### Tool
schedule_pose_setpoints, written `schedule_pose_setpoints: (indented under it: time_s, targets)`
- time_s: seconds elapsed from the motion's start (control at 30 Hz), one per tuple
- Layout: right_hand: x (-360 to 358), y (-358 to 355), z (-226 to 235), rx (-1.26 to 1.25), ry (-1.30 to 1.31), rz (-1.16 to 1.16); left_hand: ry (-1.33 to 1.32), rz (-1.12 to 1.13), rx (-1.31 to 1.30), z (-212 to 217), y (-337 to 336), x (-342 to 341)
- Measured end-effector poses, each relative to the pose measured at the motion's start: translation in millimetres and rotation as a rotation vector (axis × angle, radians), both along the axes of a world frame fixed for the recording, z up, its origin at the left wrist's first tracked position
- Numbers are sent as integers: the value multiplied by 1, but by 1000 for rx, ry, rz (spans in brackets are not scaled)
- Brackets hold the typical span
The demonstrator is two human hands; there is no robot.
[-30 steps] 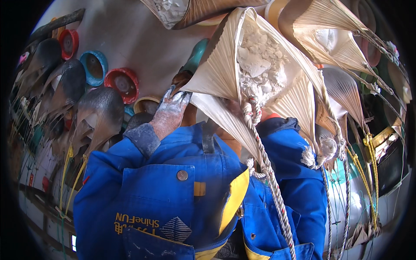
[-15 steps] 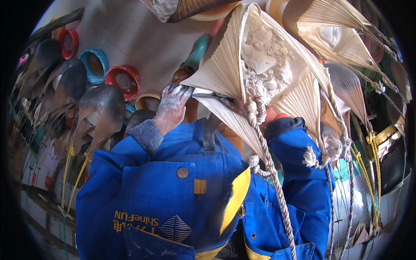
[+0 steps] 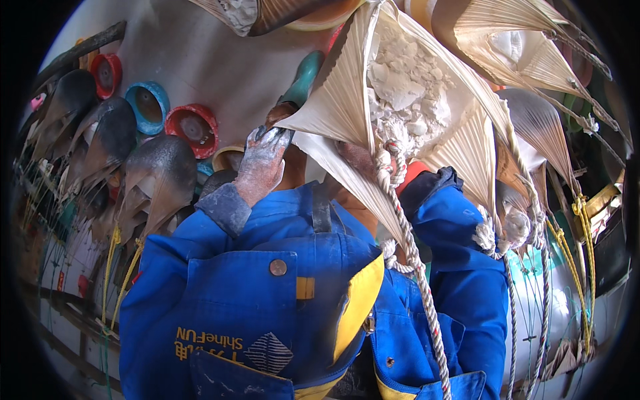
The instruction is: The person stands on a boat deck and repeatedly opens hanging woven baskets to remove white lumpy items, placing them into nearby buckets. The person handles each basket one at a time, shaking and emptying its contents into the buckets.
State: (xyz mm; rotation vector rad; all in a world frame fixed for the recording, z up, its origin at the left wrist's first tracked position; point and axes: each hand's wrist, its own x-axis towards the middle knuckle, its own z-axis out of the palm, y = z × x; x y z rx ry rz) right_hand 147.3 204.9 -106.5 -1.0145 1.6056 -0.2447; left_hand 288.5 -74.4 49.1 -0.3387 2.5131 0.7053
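A pleated, pale leaf-like bucket (image 3: 333, 107) with pointed corners stands in front of me, filled with broken white powdery lumps (image 3: 407, 90). A thick white twisted rope (image 3: 417, 267) is knotted to its near edge and hangs down over my jacket. My left hand (image 3: 261, 163), coated in white dust, is at the bucket's left corner, with its fingers curled close together there. My right hand (image 3: 357, 159) reaches in from the right under the near flap; flap and rope hide most of it, so its grip does not show.
Red buckets (image 3: 193, 130) and a blue bucket (image 3: 148, 107) stand at the left. Dark scorched-looking pleated buckets (image 3: 157, 167) hang there beside yellow cords (image 3: 127, 267). Another pleated bucket (image 3: 547, 67) with white contents is at the upper right. A green boot-like shape (image 3: 307, 77) lies beyond my left hand.
The view has shifted slightly. My right sleeve sits a little lower, and the part of the right hand under the flap has changed pose slightly. My left hand stays at the bucket's corner.
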Motion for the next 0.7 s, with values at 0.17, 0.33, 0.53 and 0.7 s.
schedule_pose_setpoints:
  time_s: [0.17,0.33,0.53,0.7]
  targets:
    - [-59,-56,84,-106,4,-594,25,19,-4,1,-6,-1]
    - [-119,-89,169,-456,-41,-80,76,64,37,1,-13,-3]
    - [-91,-95,159,-255,-124,-200,21,46,58,5,-19,-7]
    - [-64,-65,125,-180,-126,-298,90,53,36,7,-20,-9]
